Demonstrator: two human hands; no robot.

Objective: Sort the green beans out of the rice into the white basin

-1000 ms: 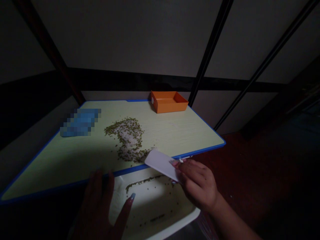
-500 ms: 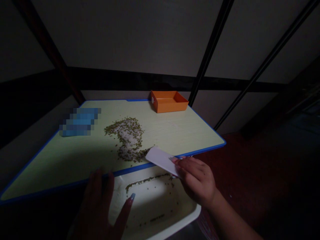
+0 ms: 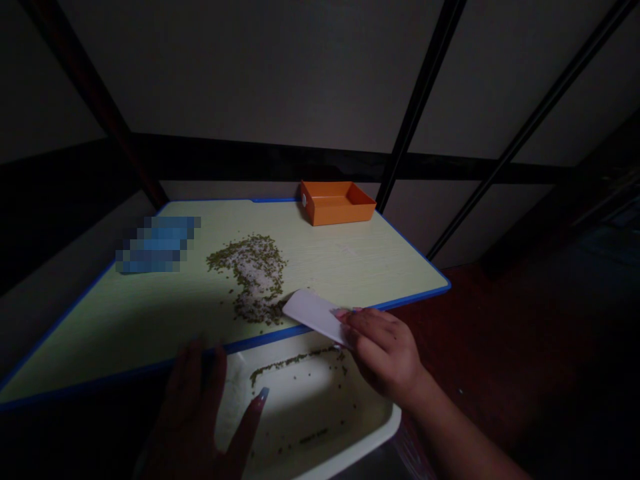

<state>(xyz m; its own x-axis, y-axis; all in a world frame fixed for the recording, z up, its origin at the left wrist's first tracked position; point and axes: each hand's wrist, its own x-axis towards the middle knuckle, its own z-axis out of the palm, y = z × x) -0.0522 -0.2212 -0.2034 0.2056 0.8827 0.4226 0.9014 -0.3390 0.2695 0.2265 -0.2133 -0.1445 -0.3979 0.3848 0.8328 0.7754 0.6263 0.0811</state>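
My right hand (image 3: 387, 350) grips a flat white scraper (image 3: 315, 313), its far edge resting on the table by the near end of a pile of mixed green beans and white grains (image 3: 257, 273). The green pieces look like mung beans; the white ones may be rice. Below the table's front edge is a white plastic basin (image 3: 300, 413), with a line of green beans along its far inner side and a few scattered on its bottom. My left hand (image 3: 200, 407), dark in shadow, lies at the basin's left side with thumb and fingers spread, holding nothing.
The pale table (image 3: 165, 300) has a blue rim. An orange open box (image 3: 337, 210) stands at its back right. A blurred-out blue item (image 3: 163, 243) lies at the left. Behind rises a panelled wall (image 3: 260, 73); reddish floor (image 3: 485, 333) shows at the right.
My right hand has pushed the scraper slightly left and up, closer to the near end of the pile. My left hand stays nearly in place.
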